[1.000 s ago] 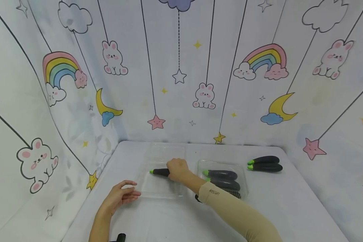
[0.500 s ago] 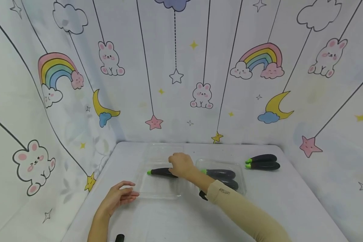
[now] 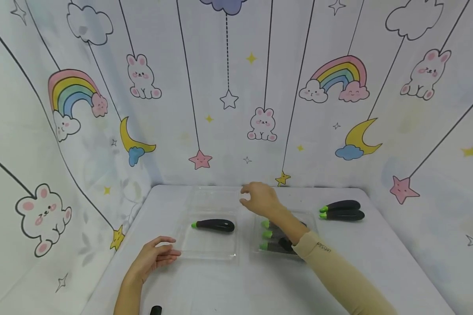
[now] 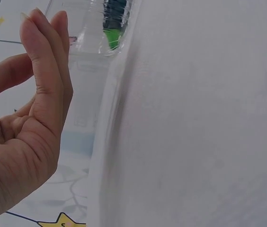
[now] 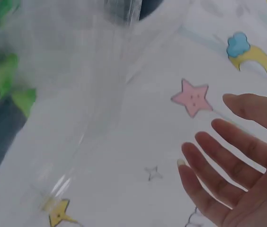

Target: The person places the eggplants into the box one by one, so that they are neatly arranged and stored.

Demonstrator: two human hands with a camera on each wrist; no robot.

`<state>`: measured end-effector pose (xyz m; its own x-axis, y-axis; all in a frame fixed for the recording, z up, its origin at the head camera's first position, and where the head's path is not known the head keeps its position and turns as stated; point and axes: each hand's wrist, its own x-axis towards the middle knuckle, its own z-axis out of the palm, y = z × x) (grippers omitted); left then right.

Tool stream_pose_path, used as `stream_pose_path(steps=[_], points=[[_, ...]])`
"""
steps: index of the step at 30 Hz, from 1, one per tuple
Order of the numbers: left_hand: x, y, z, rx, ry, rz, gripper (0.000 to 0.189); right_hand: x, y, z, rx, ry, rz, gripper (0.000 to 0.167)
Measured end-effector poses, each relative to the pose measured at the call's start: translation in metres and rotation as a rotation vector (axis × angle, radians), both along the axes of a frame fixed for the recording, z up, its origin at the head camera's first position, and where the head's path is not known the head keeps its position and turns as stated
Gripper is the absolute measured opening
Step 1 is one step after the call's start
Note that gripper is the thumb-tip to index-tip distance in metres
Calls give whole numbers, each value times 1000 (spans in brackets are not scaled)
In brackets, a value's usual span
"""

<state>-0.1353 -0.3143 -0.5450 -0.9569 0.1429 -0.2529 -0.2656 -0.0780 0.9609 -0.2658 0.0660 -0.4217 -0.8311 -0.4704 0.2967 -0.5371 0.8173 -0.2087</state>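
A dark toy eggplant (image 3: 214,225) with a green stem lies alone in the clear plastic tray (image 3: 205,251) at the table's centre-left. My right hand (image 3: 260,199) hovers empty above the table behind that tray, fingers relaxed and spread (image 5: 228,175). My left hand (image 3: 157,256) rests open on the table, fingertips (image 4: 46,28) at the tray's left edge. A second clear tray (image 3: 311,218) to the right holds three eggplants (image 3: 270,236), partly hidden by my right forearm. Two more eggplants (image 3: 343,210) lie loose on the table at the right.
The white table (image 3: 228,288) is enclosed by cartoon-printed fabric walls (image 3: 228,87) at the back and both sides. A clear lid (image 3: 214,197) extends behind the centre-left tray. A small black object (image 3: 155,310) sits at the near edge.
My right hand has let go of the eggplant in the centre-left tray and lifted away to the right and back. The left hand has stayed put.
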Motion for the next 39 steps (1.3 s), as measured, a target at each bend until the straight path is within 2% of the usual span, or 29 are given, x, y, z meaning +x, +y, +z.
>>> stream_pose_path(steps=[9, 18, 23, 28, 39], points=[[1, -3, 0, 8, 6, -4, 37, -5, 66, 11, -127, -34, -101, 28], [1, -7, -2, 11, -5, -2, 37, -11, 120, 7, -174, -47, -178, 29], [0, -7, -3, 15, -7, -8, 37, -16, 149, 1, -156, -36, -202, 31], [-1, -7, -4, 19, -11, -7, 37, -20, 177, -7, -127, -54, -263, 32], [-1, -7, -4, 14, -8, -8, 39, -28, 236, -38, -99, -87, -323, 31]])
